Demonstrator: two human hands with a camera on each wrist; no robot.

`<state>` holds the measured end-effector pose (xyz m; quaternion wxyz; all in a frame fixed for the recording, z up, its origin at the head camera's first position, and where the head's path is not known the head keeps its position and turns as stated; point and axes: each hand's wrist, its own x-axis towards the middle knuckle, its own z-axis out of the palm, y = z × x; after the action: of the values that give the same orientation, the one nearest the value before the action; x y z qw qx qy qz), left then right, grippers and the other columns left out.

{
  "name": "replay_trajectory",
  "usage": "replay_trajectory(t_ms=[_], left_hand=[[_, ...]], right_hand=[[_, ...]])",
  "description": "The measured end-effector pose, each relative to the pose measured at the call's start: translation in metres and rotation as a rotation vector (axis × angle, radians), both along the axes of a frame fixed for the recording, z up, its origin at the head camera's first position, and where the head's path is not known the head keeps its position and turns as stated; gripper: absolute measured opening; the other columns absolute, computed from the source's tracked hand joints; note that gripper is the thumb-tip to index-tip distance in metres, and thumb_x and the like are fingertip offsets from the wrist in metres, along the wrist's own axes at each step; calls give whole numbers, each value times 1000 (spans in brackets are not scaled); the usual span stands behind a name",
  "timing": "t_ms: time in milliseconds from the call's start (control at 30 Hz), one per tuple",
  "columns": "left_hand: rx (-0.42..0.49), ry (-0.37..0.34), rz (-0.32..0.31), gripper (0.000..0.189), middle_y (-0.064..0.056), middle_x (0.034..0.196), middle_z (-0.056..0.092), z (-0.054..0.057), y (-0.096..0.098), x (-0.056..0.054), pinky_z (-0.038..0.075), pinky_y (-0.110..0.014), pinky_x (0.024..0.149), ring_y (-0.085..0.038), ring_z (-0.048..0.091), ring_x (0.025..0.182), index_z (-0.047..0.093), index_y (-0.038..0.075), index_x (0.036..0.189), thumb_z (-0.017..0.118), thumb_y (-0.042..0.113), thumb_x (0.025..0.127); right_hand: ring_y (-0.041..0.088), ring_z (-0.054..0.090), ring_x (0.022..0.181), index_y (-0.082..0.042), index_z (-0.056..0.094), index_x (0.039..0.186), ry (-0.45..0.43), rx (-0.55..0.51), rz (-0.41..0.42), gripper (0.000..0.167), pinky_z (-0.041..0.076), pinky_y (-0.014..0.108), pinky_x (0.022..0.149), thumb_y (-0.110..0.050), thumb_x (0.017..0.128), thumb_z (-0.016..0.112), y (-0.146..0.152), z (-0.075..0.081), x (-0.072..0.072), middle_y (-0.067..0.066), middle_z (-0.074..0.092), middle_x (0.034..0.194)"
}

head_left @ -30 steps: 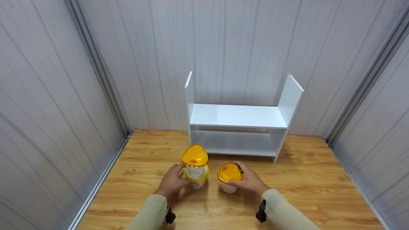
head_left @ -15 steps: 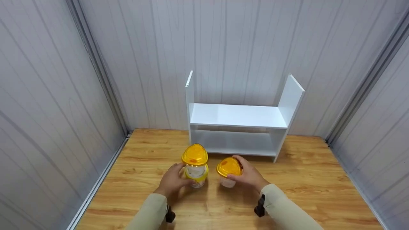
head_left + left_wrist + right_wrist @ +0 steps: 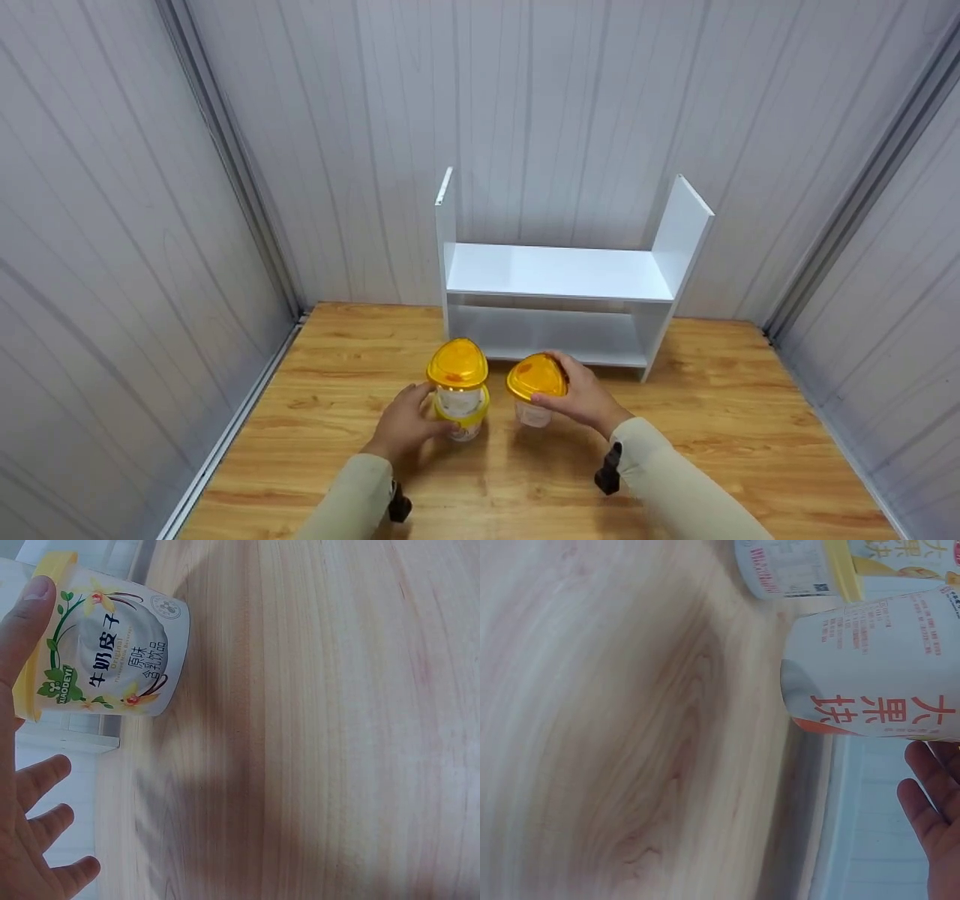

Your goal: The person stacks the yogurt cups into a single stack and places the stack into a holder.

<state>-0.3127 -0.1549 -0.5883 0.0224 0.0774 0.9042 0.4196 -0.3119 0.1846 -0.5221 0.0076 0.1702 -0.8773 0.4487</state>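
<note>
Two cups stand stacked in front of the shelf. The lower is a white yogurt-style cup (image 3: 112,645) with a yellow rim and printed flowers. On it sits a cup with a domed, three-cornered orange lid (image 3: 458,366). My left hand (image 3: 405,426) pinches the lower cup at its rim, thumb in front, other fingers spread in the left wrist view. Just right of the stack, my right hand (image 3: 585,396) grips a matching orange-lidded cup (image 3: 536,379) by its lid, thumb near, fingers behind. Red lettering covers its white side (image 3: 877,660); its base hangs over the table.
A white two-tier shelf (image 3: 562,271) with tall side panels stands behind the cups, near the back wall (image 3: 360,150). The wooden table (image 3: 360,352) reaches to panelled walls on both sides.
My right hand has carried its orange-lidded cup away from me and upward in the head view, level with the stack. My left hand and the stacked cups have stayed put.
</note>
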Motion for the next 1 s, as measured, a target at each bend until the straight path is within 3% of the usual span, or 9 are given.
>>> replay_trajectory(t_ms=[400, 1000], left_hand=[[1, 8, 1, 82, -3, 146, 55, -2, -2, 1, 25, -66, 117, -38, 36, 145, 59, 24, 139, 90, 51, 69], [-12, 15, -6, 83, -3, 148, 54, 2, 0, 1, 22, -67, 117, -40, 31, 147, 57, 25, 141, 89, 53, 70]], right_hand=[[26, 60, 114, -16, 45, 148, -5, 9, -5, 87, 52, 51, 99, -48, 79, 85, -5, 23, -7, 7, 58, 134], [23, 61, 113, -20, 45, 148, -3, -9, 10, 84, 53, 48, 99, -48, 79, 85, -10, 51, -13, 3, 59, 133]])
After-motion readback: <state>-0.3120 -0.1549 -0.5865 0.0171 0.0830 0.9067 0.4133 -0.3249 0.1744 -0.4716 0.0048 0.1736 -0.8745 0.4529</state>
